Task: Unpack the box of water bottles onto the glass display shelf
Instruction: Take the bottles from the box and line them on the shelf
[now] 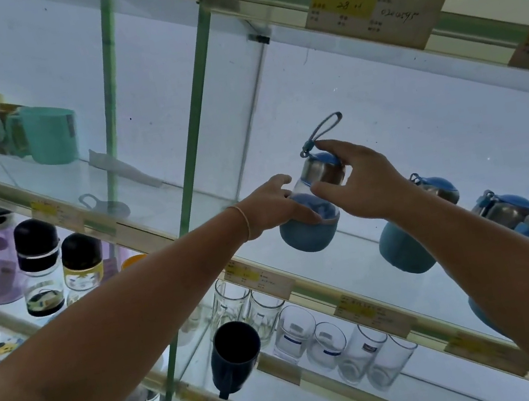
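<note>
A small water bottle (309, 231) with a blue sleeve, a steel collar, a blue lid and a cord loop stands on the glass display shelf (307, 282), left of its row. My left hand (273, 207) is wrapped around its blue body. My right hand (362, 179) pinches the steel collar and lid from the right. Two more bottles of the same kind (405, 247) (503, 209) stand to the right on that shelf, partly behind my right arm. The box is out of view.
A green-edged glass divider (191, 139) stands just left of the bottle. Beyond it sit teal mugs (51, 133) and printed bottles (40, 270). One shelf down stand clear glasses (327, 341) and a dark cup (235, 355). Price tags (374, 7) line the shelf edges.
</note>
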A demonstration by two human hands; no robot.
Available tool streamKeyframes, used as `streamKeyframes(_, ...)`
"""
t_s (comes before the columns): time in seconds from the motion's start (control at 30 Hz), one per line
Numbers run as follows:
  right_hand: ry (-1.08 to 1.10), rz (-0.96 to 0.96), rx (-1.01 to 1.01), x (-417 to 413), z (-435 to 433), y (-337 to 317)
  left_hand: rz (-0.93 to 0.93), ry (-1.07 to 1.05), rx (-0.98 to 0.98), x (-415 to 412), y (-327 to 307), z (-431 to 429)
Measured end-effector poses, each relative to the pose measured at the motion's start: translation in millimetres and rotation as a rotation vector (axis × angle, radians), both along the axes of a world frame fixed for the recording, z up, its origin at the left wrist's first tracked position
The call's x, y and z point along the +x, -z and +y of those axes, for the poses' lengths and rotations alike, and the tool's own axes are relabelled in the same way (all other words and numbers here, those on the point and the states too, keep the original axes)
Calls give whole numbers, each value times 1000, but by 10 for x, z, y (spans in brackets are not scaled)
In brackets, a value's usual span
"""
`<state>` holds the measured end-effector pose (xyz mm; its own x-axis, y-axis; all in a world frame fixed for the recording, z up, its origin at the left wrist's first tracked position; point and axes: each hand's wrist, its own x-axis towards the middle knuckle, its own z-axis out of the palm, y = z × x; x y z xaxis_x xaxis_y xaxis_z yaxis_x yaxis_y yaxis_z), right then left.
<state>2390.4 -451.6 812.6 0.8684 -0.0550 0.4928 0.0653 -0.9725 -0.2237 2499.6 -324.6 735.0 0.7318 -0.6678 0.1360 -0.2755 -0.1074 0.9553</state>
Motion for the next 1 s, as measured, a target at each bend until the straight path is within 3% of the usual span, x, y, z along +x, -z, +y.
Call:
streamKeyframes(0.23,-22,65,-142,32,12,19,5,-23,26,2,36,-6)
streamKeyframes(0.77,36,210,-261,45,-40,-251,-53,-99,91,-95,52,137)
streamKeyframes(1.0,67,157,-218,100,-104,-241,-90,-283,-78,-107,78,102)
